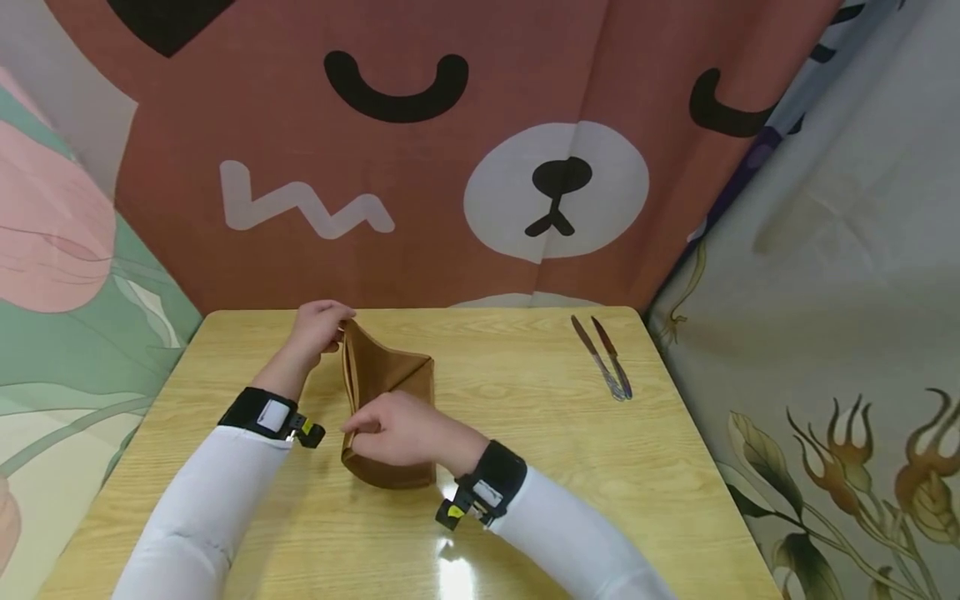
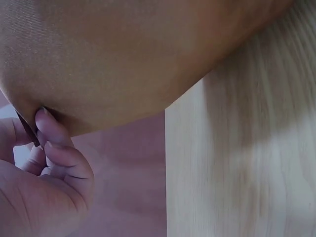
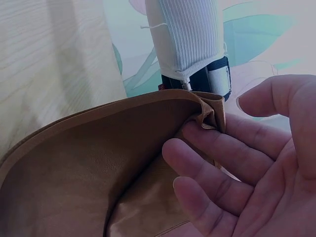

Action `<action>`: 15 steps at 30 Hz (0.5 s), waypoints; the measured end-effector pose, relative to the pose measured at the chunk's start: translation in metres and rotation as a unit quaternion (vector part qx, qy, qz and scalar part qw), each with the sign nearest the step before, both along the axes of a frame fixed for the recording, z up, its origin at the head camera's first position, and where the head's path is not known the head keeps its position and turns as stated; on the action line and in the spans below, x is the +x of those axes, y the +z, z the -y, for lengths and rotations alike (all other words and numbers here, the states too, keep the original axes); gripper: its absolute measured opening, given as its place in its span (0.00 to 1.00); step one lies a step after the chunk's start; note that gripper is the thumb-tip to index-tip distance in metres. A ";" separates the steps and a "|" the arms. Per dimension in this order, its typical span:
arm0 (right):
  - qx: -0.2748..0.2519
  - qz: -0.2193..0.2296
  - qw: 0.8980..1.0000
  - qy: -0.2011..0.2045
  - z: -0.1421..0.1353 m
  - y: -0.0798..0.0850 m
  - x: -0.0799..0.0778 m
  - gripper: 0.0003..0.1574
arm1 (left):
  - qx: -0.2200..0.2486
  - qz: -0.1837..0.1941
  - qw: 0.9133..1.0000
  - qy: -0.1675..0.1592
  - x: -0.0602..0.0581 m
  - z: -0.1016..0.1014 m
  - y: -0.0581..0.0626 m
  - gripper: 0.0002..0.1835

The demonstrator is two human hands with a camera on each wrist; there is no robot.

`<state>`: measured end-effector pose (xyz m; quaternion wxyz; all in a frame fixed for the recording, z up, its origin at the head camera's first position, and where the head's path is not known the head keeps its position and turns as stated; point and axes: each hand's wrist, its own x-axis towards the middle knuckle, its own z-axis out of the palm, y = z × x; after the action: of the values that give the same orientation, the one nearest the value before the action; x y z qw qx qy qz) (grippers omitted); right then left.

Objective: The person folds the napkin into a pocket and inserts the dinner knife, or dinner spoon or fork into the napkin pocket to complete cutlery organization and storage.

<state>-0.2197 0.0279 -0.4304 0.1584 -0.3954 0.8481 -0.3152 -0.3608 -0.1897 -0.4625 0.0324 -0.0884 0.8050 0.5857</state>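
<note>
From my end I see a smooth brown cloth (image 1: 382, 367) with a hemmed edge, folded into layers that gape apart. Its far left corner is pinched up in the left fingers (image 2: 57, 131). A small pleat in the hem touches the right fingers (image 3: 212, 143). A diagonal crease shows just beyond them, and the cloth's rounded end lies on their near side.

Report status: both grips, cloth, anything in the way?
Left grip pinching cloth corner; right grip touching its folds. Cloth folded, gaping. Two knives off right, apart.
</note>
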 end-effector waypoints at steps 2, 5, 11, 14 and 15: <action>0.001 -0.004 1.000 0.001 0.001 0.001 0.000 0.20 | -0.003 0.000 1.000 0.002 0.000 0.002 0.001 0.16; 0.008 -0.013 1.000 0.004 0.004 0.004 0.000 0.21 | -0.012 0.002 1.000 0.002 0.002 0.005 0.004 0.17; 0.014 -0.020 1.000 0.014 0.010 0.009 -0.001 0.21 | -0.021 -0.003 1.000 0.015 0.004 0.012 0.010 0.17; 0.013 -0.019 0.999 0.023 0.014 0.011 -0.001 0.21 | -0.023 -0.009 1.000 0.014 0.007 0.016 0.014 0.17; 0.013 -0.021 0.999 0.025 0.015 0.012 -0.001 0.21 | -0.024 -0.009 1.000 0.012 0.008 0.018 0.015 0.17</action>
<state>-0.2210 0.0131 -0.4187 0.1531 -0.4206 0.8453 -0.2916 -0.3527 -0.2076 -0.4474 0.0158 -0.0940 0.8180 0.5673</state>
